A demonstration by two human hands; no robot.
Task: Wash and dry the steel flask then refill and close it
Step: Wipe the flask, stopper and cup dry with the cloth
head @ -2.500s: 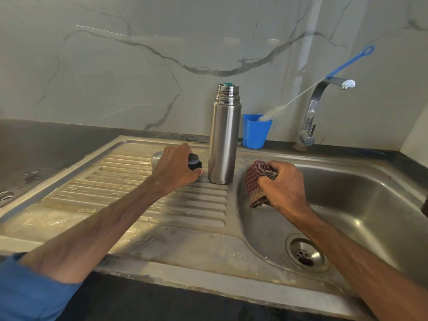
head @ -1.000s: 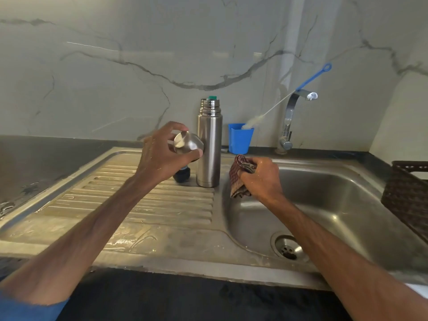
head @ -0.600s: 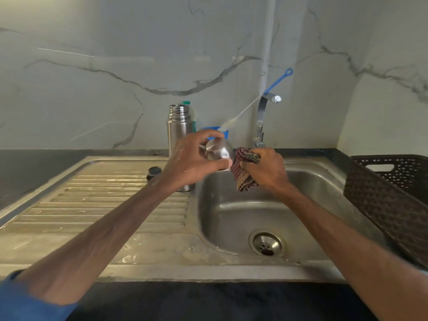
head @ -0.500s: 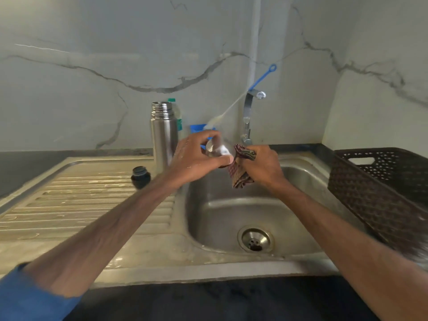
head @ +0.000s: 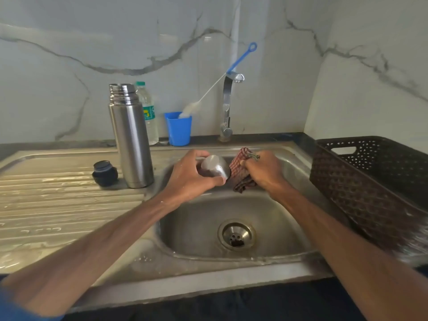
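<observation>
Blue cup: upright on dark counter at the foot of the wall, just left of the tap.

Brush: white bristle head down in the cup, thin stem slanting up to the right, blue loop-ended handle passing the tap spout; contact with the spout unclear.

Basket: dark brown, perforated plastic, far right, slot handle in far end. Near corner blurred.

Wall: white, marble-look, grey veins.

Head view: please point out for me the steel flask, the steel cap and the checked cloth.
steel flask (head: pixel 132 144), head view, middle of its upright body.
steel cap (head: pixel 215 166), head view, its shiny outer side.
checked cloth (head: pixel 240 179), head view, its hanging fold.
</observation>
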